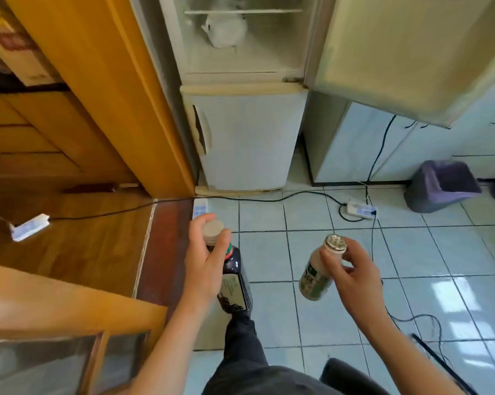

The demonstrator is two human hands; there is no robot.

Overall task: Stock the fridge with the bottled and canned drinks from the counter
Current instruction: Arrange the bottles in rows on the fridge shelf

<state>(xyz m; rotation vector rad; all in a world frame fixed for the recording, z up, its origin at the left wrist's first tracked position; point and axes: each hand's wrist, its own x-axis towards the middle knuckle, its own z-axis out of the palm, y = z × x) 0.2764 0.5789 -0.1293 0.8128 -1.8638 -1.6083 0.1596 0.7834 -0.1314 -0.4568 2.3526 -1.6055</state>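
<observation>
A home kitchen: fridge [245, 109], tiled floor [340, 280], wooden cabinets [55, 132].

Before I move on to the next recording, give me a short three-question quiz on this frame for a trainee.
1. True or false: the left hand grips the dark plastic bottle with the beige cap near its neck.
2. Which door of the white two-door fridge is open? A upper; B lower; C both.
3. Fill in: the small pale bottle with the foil cap is held in the fingers of the ____ hand.
Key: 1 true; 2 A; 3 right hand.
</observation>
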